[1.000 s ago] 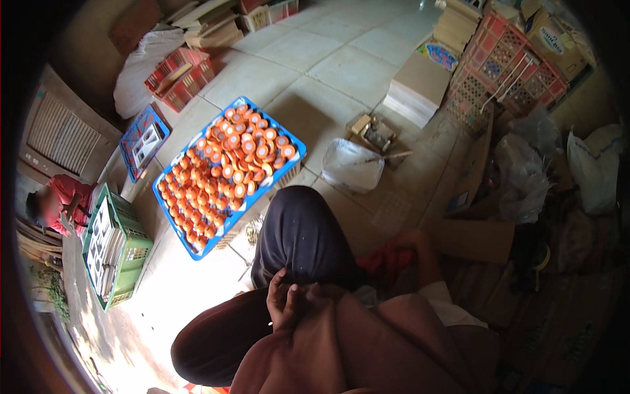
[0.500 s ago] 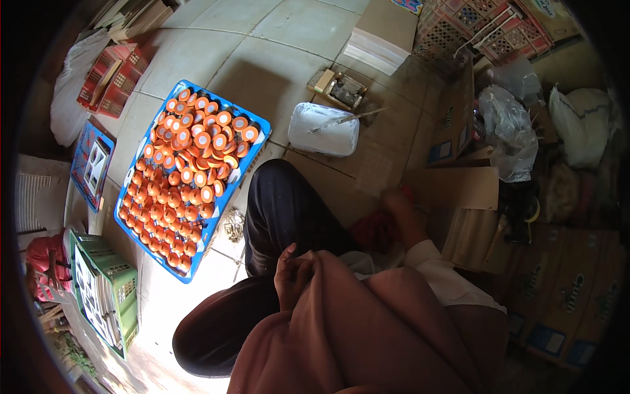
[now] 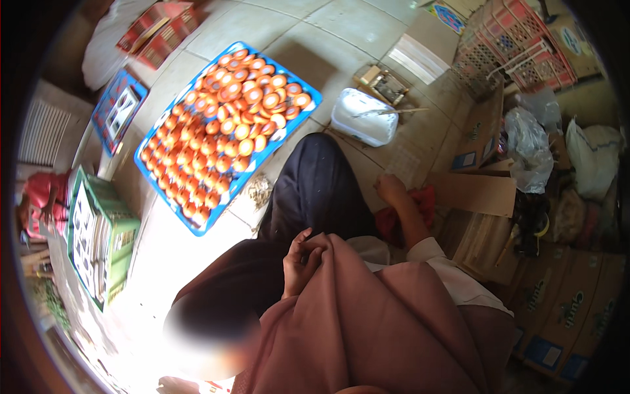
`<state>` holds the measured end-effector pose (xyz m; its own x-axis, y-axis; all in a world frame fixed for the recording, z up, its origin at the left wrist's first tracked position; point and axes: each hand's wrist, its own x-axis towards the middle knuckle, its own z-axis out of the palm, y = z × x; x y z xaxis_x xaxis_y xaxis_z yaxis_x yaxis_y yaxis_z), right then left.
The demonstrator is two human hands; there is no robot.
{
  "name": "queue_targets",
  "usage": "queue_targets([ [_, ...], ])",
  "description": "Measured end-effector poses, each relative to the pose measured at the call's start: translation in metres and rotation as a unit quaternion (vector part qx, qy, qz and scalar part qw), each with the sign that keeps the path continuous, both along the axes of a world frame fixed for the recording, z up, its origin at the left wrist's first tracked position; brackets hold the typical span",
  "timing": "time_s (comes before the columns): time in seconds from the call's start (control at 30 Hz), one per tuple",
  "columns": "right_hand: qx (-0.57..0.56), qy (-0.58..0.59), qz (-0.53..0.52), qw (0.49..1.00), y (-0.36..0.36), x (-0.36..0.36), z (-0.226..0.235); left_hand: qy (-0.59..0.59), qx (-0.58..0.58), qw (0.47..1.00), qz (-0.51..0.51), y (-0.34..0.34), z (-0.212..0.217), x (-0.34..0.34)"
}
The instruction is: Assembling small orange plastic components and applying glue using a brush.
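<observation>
1. Brown scarf [image 3: 394, 315] spreads over the person's chest and lap, rising to a folded edge beside the left hand.
2. Blue tray [image 3: 262, 161], full of orange rounds, sits on the tiled floor [image 3: 230, 29], beyond the dark trousers [image 3: 315, 184]. Its near long edge faces the knee across a strip of tile; past its far corner, pale tile runs up toward the stacked boards.
3. Green crate [image 3: 123, 246] stands left of the tray, a bright gap of floor between them.
4. Cardboard box [image 3: 472, 192] pushes its flap edge close to the right forearm, so elbow room on that side is tight.
5. White tub [image 3: 361, 128] lies past the knee, a stick over its rim; tile separates it from the right hand.
6. Red cloth [image 3: 425, 205] lies bunched under the right forearm.
7. Left hand [image 3: 300, 266]: fingers curled, touching the scarf's fold; I cannot tell whether its grip is clenched on it.
8. Right hand [image 3: 390, 188]: just beside the red cloth, fingers bent; its grip is unclear.
</observation>
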<state>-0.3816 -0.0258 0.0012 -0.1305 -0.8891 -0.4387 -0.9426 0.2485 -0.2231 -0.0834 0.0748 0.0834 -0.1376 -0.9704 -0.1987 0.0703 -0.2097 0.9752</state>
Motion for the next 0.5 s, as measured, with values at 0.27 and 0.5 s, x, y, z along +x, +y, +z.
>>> queue_targets([
  [0.27, -0.208, -0.085, -0.013, 0.974, -0.013, 0.048, 0.036, -0.035, 0.034, 0.999, 0.004, 0.019, 0.003, 0.047],
  [0.5, -0.256, -0.086, -0.189, 0.944, -0.018, -0.015, 0.011, -0.059, 0.056, 0.997, -0.005, 0.021, -0.025, 0.084],
])
